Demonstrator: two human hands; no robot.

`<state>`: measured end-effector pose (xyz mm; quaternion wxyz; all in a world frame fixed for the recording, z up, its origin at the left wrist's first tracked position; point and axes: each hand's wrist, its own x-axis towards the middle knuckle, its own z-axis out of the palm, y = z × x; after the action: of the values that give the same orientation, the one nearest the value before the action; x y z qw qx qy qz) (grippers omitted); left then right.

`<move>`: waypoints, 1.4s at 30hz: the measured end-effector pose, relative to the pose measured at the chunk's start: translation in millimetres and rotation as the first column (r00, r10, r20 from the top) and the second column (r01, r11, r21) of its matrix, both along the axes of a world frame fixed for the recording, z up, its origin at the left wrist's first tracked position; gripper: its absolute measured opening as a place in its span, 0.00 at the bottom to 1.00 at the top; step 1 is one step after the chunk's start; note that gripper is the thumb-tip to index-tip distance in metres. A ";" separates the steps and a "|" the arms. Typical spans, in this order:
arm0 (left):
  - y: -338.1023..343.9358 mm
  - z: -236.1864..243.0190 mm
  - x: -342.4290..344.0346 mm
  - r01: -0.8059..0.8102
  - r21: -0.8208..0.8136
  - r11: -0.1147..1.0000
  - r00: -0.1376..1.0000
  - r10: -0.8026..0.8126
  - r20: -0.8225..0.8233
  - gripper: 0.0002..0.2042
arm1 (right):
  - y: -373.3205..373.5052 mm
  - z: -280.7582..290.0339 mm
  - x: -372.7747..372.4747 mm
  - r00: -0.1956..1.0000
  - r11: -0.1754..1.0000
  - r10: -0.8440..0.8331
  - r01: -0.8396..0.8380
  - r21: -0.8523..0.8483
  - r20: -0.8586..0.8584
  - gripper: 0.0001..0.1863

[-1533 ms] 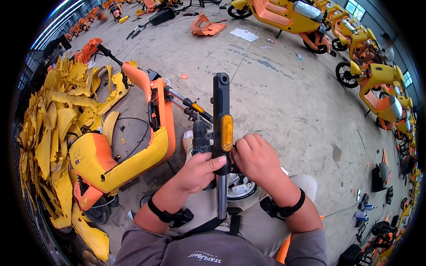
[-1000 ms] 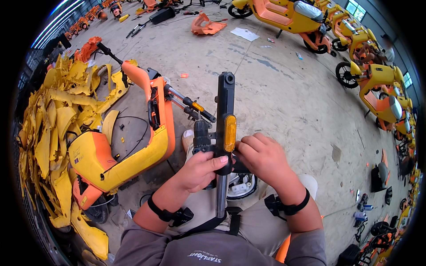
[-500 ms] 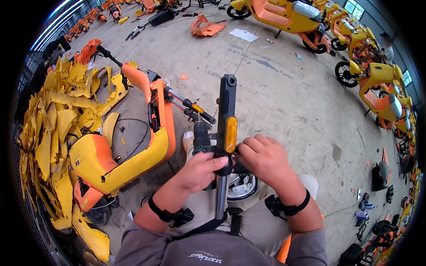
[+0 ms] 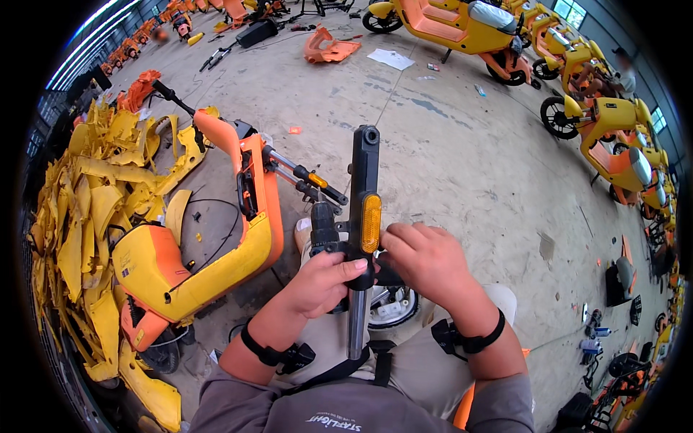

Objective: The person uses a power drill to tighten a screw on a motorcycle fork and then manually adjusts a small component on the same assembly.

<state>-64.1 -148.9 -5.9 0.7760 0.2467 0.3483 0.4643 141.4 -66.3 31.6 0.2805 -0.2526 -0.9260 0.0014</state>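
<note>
Upright before my lap stands a scooter fork leg (image 4: 366, 166), its black upper part bearing an amber reflector (image 4: 370, 224) and its lower end a bare metal tube. My left hand (image 4: 317, 285) is closed around the black collar, thumb across its front. Close behind that hand, left of the leg, a black drill-like tool (image 4: 323, 224) points away; what supports it is hidden. My right hand (image 4: 427, 256) is closed, fingers bent against the collar's right side below the reflector. Whatever those fingers grip is hidden. Beneath the leg, a wheel (image 4: 393, 309) shows between my legs.
On the left, a yellow-and-orange scooter body (image 4: 216, 281) lies beside a heap of yellow panels (image 4: 86, 216). Parked scooters (image 4: 462, 32) line the far right, where a person (image 4: 622, 79) sits. Loose parts (image 4: 595, 339) are scattered at right. An orange panel (image 4: 328, 47) lies ahead.
The view has shifted slightly, and the fork leg appears a little lower and further left. Both hands keep nearly the same grip, with the right fingers close to the collar.
</note>
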 end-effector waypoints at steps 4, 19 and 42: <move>0.5 -0.7 0.5 0.005 -0.002 1.000 1.000 -0.005 -0.005 0.21 | -0.8 -6.2 3.7 0.994 0.997 0.069 -0.071 0.021 0.084 0.13; 0.6 4.8 3.4 -0.040 0.014 0.999 0.999 0.039 0.019 0.15 | -9.4 -13.2 -3.1 0.994 0.998 -0.045 0.040 0.050 0.096 0.08; 1.2 17.3 -2.8 -0.099 0.159 0.982 0.980 0.069 0.188 0.30 | -21.7 -58.5 -27.1 0.985 0.918 -0.035 0.099 -0.384 0.171 0.26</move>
<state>-66.9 -147.7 11.4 0.7608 0.2526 0.2458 0.5450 114.4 -88.0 -26.9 0.1489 -0.3344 -0.9174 0.1562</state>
